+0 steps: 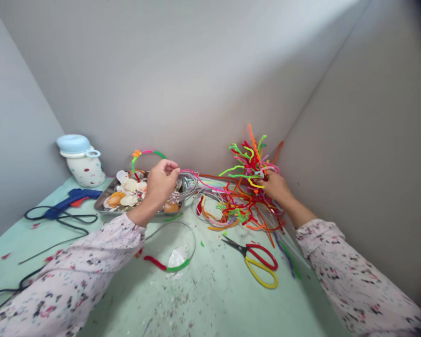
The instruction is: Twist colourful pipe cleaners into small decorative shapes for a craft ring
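A pink pipe cleaner (210, 186) is pinched by the left fingers (177, 170). A multicoloured bundle (250, 161) is gripped by the right fingers (262, 179), above open scissors (246, 249).

A craft corner against grey walls; scissors (261, 264), shells (129, 189) and pipe cleaners (247, 164) show it.

Shell tray (103, 206), centre-left: shiny metal. Scissors (254, 258), lower right: dark metal blades, smooth plastic-looking handles. Pipe cleaners (249, 201), right of centre: fuzzy, matt. Sleeves (91, 262), lower corners: printed cloth. Wall (161, 84), upper frame: smooth, matt.
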Action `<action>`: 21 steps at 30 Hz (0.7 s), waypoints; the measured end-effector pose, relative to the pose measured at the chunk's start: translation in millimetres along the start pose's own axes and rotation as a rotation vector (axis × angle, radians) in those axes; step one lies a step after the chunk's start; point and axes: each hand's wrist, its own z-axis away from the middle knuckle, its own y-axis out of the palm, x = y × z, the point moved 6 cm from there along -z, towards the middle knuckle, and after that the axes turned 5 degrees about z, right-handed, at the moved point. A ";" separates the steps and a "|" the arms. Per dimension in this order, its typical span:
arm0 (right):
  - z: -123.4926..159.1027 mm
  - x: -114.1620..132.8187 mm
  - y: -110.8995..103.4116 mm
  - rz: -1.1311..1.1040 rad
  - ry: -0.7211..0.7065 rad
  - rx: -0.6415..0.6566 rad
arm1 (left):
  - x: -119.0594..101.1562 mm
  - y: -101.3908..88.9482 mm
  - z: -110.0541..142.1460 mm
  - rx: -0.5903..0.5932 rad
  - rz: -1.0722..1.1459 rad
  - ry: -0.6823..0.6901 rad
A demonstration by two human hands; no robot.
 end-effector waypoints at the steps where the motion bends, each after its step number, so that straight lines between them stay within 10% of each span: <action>1: 0.6 1.6 0.1 0.023 0.003 0.001 | -0.9 -1.1 2.0 0.005 0.004 -0.005; 12: 3.3 8.0 1.7 0.101 -0.004 0.025 | 5.4 -1.3 11.2 0.015 0.007 -0.021; 21: -5.8 -2.0 3.2 0.010 -0.007 0.008 | 6.8 41.6 18.8 0.075 -0.092 0.059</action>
